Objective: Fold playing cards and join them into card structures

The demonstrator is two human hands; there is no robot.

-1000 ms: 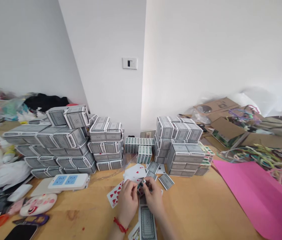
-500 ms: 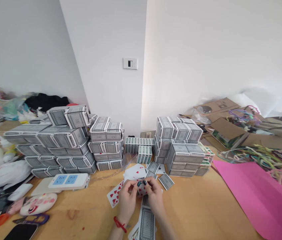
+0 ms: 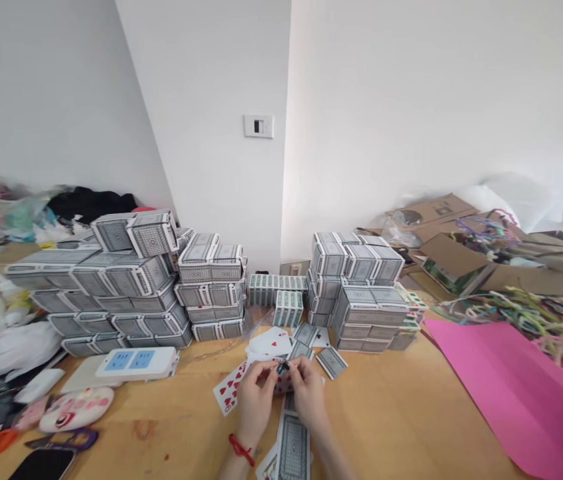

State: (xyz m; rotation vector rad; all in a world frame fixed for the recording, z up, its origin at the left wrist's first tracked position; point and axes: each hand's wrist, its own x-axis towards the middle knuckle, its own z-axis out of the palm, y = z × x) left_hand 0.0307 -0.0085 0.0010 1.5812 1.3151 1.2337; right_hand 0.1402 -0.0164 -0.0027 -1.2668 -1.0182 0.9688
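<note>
My left hand [image 3: 254, 403], with a red string round the wrist, and my right hand [image 3: 308, 397] meet over the wooden table [image 3: 386, 413]. Both pinch a small bunch of playing cards [image 3: 281, 380] held between the fingertips. Under my hands a face-down card [image 3: 294, 448] with a grey patterned back lies on the table. A red hearts card [image 3: 225, 392] lies face up just left of my left hand. More loose cards [image 3: 281, 343], some face up and some face down, are scattered just beyond my fingers.
Stacks of grey card boxes stand at the back left [image 3: 126, 287] and back right [image 3: 366, 293]. A white power strip [image 3: 136, 363] lies to the left, a pink sheet [image 3: 506, 387] to the right. Cardboard boxes with coloured cords [image 3: 486, 253] fill the far right.
My hands have stayed at the same spot; the fingers have shifted slightly on the cards and drawn a little closer together.
</note>
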